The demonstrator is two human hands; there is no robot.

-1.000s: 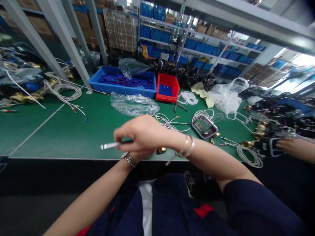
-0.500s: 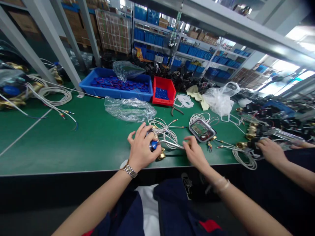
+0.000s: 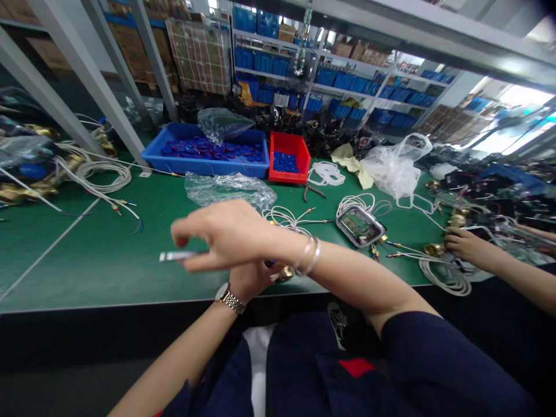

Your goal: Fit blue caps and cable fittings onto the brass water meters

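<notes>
My right hand is closed on a flat silver metal tool, whose end sticks out to the left; motion smears this hand. Its forearm crosses over my left hand, which rests at a brass fitting with a blue cap. Most of the left fingers and much of the fitting are hidden behind the right arm, though a bit of blue shows beside the left fingers. Just beyond lies a coil of white cable. Right of it sits a clear-lidded unit with a circuit board on the green table.
A blue bin of blue discs and a red bin of small blue parts stand behind a plastic bag. Pliers lie near the red bin. At right, a co-worker's hand touches brass parts beside cables.
My right hand has swung left across my left hand, carrying the silver tool away from the blue-capped fitting. My left hand stays almost in place. The co-worker's hand has shifted slightly.
</notes>
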